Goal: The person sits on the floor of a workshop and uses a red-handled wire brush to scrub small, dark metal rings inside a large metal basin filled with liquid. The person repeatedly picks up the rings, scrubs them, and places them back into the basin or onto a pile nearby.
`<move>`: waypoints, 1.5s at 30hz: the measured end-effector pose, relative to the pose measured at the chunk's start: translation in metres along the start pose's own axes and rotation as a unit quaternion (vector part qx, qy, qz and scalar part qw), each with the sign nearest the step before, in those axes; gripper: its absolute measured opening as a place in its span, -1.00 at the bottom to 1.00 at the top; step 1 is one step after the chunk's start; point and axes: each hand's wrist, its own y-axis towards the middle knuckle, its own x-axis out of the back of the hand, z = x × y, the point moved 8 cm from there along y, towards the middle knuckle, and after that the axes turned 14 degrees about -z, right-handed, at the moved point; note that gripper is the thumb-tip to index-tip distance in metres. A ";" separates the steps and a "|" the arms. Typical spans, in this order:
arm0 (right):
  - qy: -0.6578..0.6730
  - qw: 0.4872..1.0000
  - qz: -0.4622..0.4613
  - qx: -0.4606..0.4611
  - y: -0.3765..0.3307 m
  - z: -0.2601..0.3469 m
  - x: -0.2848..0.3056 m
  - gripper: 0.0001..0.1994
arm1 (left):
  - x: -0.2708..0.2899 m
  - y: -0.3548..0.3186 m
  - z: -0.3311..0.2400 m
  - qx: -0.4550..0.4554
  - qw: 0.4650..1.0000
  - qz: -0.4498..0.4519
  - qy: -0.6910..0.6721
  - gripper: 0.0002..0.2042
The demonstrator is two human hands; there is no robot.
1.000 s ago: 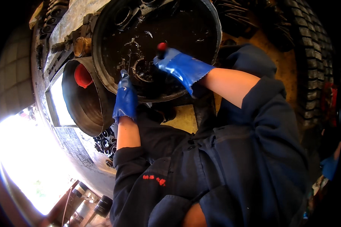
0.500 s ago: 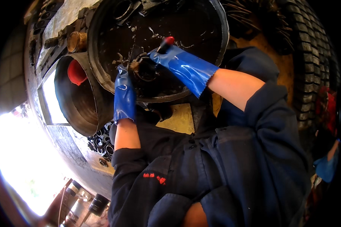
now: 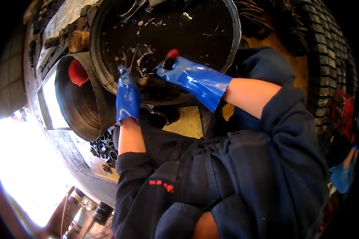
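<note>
My left hand point(image 3: 127, 93), in a long blue rubber glove, is closed at the near left side of a wide dark basin point(image 3: 236, 30). Its fingers pinch the edge of a dark, wet metal part with a ring-shaped opening point(image 3: 144, 63), tilted over the dark liquid. To the right of it, my right hand point(image 3: 179, 71), gloved the same way, is wrapped round a red-and-black-handled tool point(image 3: 172, 55). The red end points up and away; the tool's working end by the metal part is too blurred to name.
Left of the basin stands a dark round tub point(image 3: 78, 107) with a red cup-like piece point(image 3: 78, 72) inside. Beside it sits a rusty cylinder point(image 3: 79, 41). Several black rings point(image 3: 104, 147) lie below the tub. A large treaded tyre point(image 3: 324, 59) is at the right.
The metal part has tipped and shifted away from me, showing its ring face more. My right hand has moved slightly down with the tool, while my left hand stays on the part.
</note>
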 end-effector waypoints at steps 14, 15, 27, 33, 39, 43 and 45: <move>-0.172 0.970 0.075 0.156 -0.021 0.063 0.019 -0.81 | -0.019 0.047 0.013 -0.027 0.999 -0.003 -0.047 -0.45; -0.200 0.971 0.060 0.112 -0.016 0.056 0.016 -0.77 | -0.020 0.049 0.012 -0.036 0.998 -0.003 -0.055 -0.44; -0.609 0.646 0.076 0.454 -0.008 0.055 -0.049 -0.65 | -0.019 0.034 0.002 -0.006 1.000 -0.022 -0.006 -0.44; -0.489 0.548 0.040 0.677 -0.052 0.058 -0.058 -0.68 | -0.015 0.030 0.005 -0.019 0.999 -0.032 0.013 -0.43; -0.598 0.714 0.065 0.358 0.016 0.045 -0.045 -0.66 | -0.017 0.033 0.005 -0.036 0.998 -0.039 0.033 -0.43; -0.528 0.832 0.055 0.163 0.026 0.037 -0.021 -0.63 | -0.020 0.034 0.003 -0.048 0.997 -0.046 0.047 -0.42; -0.427 0.901 0.043 0.071 0.038 0.024 0.000 -0.61 | -0.031 0.036 -0.003 -0.059 0.996 -0.042 0.053 -0.42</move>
